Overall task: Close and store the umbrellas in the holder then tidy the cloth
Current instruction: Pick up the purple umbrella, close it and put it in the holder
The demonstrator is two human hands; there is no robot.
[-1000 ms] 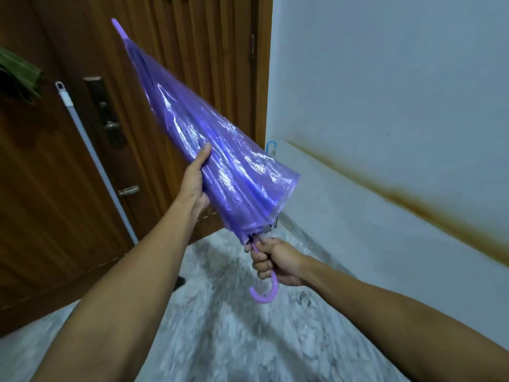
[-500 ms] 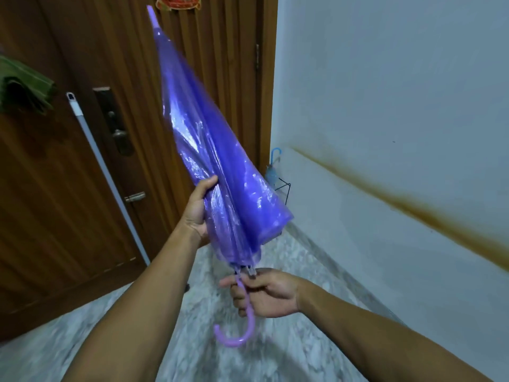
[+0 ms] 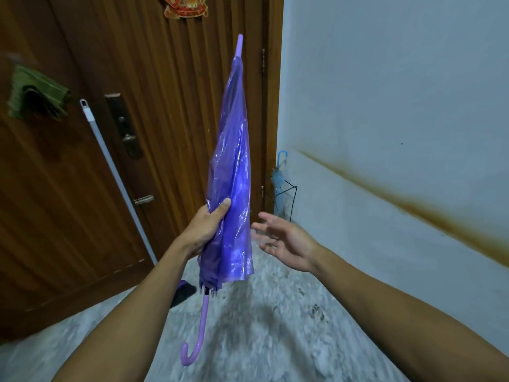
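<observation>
Two hands in view. Our left hand (image 3: 205,230), centre frame, is wrapped round the folded canopy of the purple umbrella (image 3: 232,172), thumb pressed on the plastic. Our right hand (image 3: 286,241), just right of the canopy, is spread with fingers loose, holding nothing and not touching the plastic; a narrow gap shows between fingertips and canopy edge.

We note the umbrella stands near upright, tip at upper centre against the wooden door (image 3: 165,106), hook handle (image 3: 197,340) hanging free at lower centre above the marble floor (image 3: 261,326). Canopy hem flares loose below the left hand.

Right of centre, in the corner where door frame meets white wall (image 3: 385,92), a wire holder (image 3: 287,197) carries a pale blue umbrella (image 3: 279,175), handle up. Open floor lies between hands and holder. At the left edge a green cloth (image 3: 35,96) hangs on the door; a white pole (image 3: 115,177) leans beside it.
</observation>
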